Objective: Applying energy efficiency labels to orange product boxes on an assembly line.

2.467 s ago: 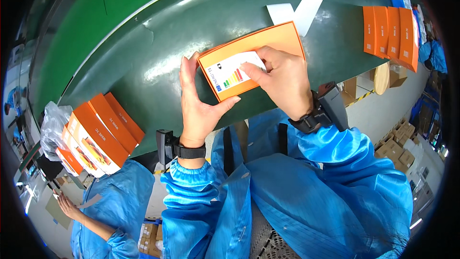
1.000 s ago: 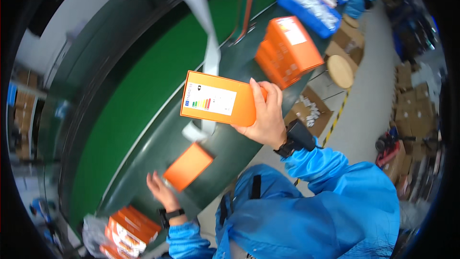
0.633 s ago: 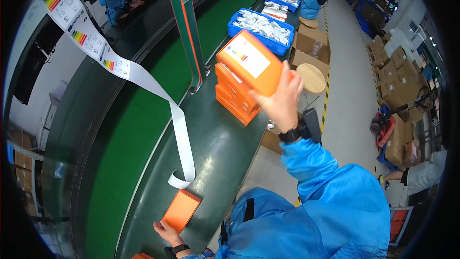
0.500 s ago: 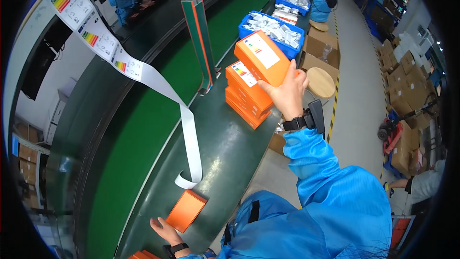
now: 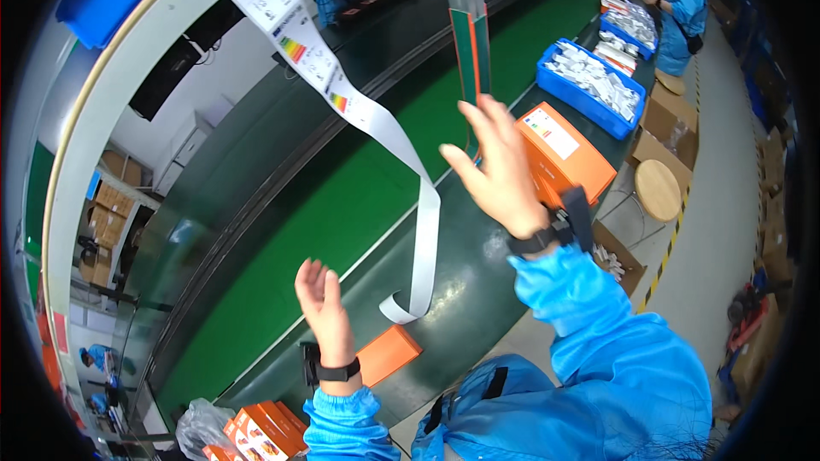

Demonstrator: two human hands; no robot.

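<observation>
My right hand point(image 5: 506, 172) is empty, fingers spread, in the air beside a stack of orange boxes point(image 5: 589, 160) that it partly hides. The top box carries a white label with coloured bars. My left hand point(image 5: 325, 312) is raised over the bench with its fingers stretched out and nothing in them. Next to my left wrist a single orange box point(image 5: 391, 353) lies flat, no label visible on its upper face. Between my hands hangs a long strip of labels point(image 5: 427, 230), printed at the top, its plain lower end curling just above that box.
The dark green workbench point(image 5: 461, 290) runs beside a green conveyor belt point(image 5: 299, 248). A metal post point(image 5: 465, 0) rises between them. Blue bins point(image 5: 589, 90) of small white parts stand beyond the stack. More orange boxes point(image 5: 265, 431) sit at lower left; a wooden stool point(image 5: 658, 190) stands right.
My right hand has let go of the orange box, now on top of the stack, and moved left. My left hand has risen off the single box. The view has turned left.
</observation>
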